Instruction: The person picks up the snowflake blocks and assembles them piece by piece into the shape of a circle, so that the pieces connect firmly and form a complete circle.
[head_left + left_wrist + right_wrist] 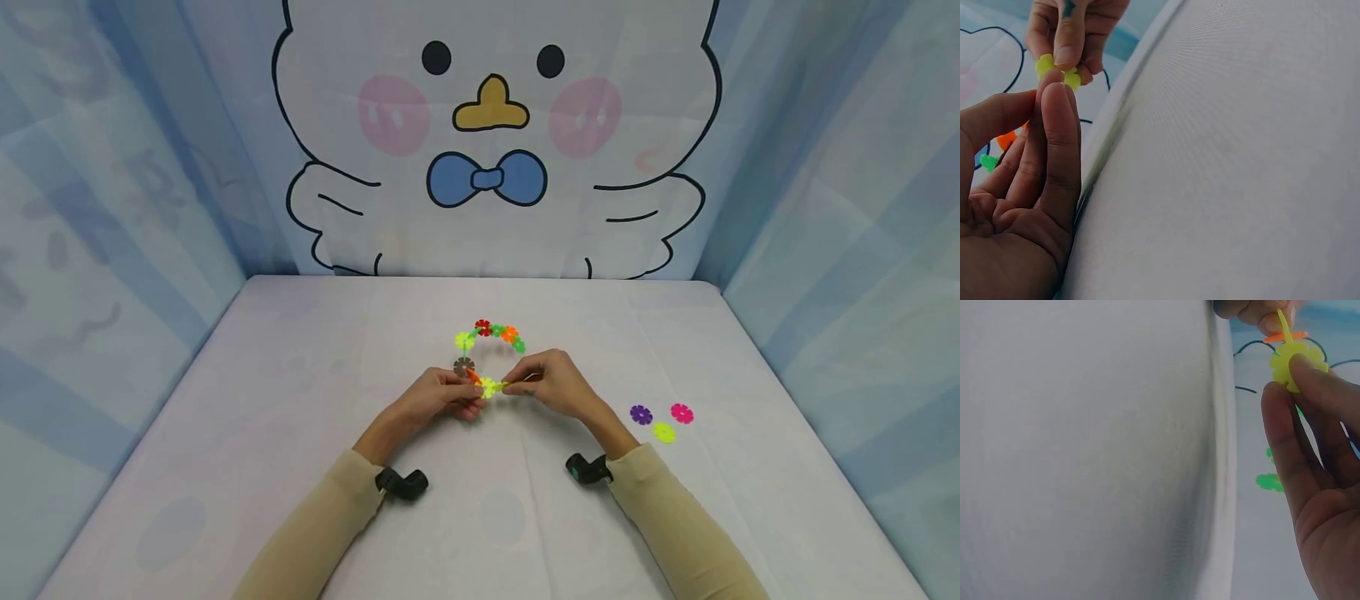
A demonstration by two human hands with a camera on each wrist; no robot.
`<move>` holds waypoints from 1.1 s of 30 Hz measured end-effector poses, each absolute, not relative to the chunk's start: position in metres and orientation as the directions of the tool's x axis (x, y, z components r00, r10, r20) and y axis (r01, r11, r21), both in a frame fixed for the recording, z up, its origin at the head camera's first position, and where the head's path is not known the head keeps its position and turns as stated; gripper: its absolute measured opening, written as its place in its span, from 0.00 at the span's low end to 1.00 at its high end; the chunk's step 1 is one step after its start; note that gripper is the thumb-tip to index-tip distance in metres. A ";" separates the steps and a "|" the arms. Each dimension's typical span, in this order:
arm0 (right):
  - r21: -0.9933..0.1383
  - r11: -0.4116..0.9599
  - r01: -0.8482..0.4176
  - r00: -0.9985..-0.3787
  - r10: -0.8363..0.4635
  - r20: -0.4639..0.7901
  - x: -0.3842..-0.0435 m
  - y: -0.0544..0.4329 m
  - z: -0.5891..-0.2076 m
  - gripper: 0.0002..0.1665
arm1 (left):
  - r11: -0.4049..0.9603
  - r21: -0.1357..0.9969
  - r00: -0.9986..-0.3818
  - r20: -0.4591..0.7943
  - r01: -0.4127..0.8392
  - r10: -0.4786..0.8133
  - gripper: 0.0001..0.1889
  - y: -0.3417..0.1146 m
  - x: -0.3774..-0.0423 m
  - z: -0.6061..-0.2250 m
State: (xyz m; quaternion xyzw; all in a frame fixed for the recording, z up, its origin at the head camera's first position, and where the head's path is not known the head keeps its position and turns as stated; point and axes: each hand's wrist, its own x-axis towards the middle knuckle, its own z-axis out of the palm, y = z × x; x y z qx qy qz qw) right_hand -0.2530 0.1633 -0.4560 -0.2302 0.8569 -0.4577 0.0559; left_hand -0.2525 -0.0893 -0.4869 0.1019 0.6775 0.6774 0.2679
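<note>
A curved chain of slotted plastic snowflake discs, in red, green, orange, yellow and brown, arcs above the middle of the table, with the red disc point(483, 327) at its far side. My left hand point(442, 392) pinches the chain at its near end, by an orange disc point(1286, 337) and a yellow disc point(488, 387); its fingertips partly hide the grip. Between thumb and fingers, my right hand point(551, 382) pinches another yellow disc point(1297, 362). In the right wrist view this disc meets the edge-on yellow one at the left fingers. A green disc point(520, 344) ends the chain's far arm.
To the right on the white-covered table point(300, 500) lie three loose discs: purple point(641, 414), pink point(682, 413) and yellow point(663, 432). A patterned curtain point(487, 233) stands behind the table, with blue cloth point(97, 250) on both sides.
</note>
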 end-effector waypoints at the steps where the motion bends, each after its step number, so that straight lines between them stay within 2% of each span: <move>1: -0.810 0.476 -0.343 -0.889 -0.443 0.117 -0.253 0.163 -0.457 0.04 | 0.063 0.973 -0.836 -0.224 -0.222 0.501 0.12 -0.090 -0.252 -0.486; 14: -0.785 0.506 -0.357 -0.904 -0.397 0.155 -0.249 0.152 -0.455 0.03 | 0.060 0.965 -0.841 -0.253 -0.256 0.478 0.11 -0.091 -0.251 -0.484; 26: -0.746 0.534 -0.397 -0.904 -0.367 0.218 -0.252 0.155 -0.457 0.04 | 0.000 0.976 -0.862 -0.191 -0.217 0.469 0.11 -0.086 -0.251 -0.486; 33: -0.737 0.556 -0.384 -0.890 -0.436 0.134 -0.251 0.166 -0.450 0.07 | -0.019 0.974 -0.883 -0.196 -0.226 0.426 0.14 -0.084 -0.250 -0.486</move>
